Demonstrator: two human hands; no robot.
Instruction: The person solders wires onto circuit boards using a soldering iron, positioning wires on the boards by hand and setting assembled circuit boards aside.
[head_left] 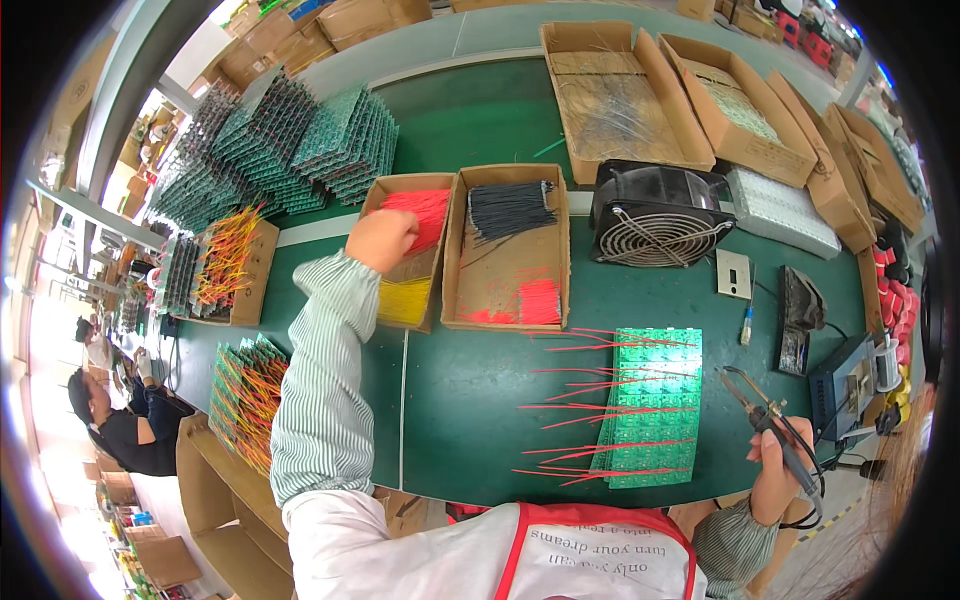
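Note:
My left hand (382, 240) reaches over a cardboard box with red wires (420, 212) at its far end and yellow wires (405, 302) at its near end. Its fingers are curled together beside the red bundle; what they hold, if anything, is hidden. In my right hand (778, 472) is a soldering iron (762, 415), its tip pointing up and left. Between the hands lies a green circuit board panel (655, 400), apparently with another panel under it. Pairs of red wires (570, 408) stick out from it to the left.
A second box (515, 262) holds black and red wires. Behind the panel stands a black fan (662, 215). At right are a brush (747, 325), a dark stand (798, 320) and a soldering station (842, 385). Board stacks (345, 145) fill the far left; a person (125, 420) sits beyond.

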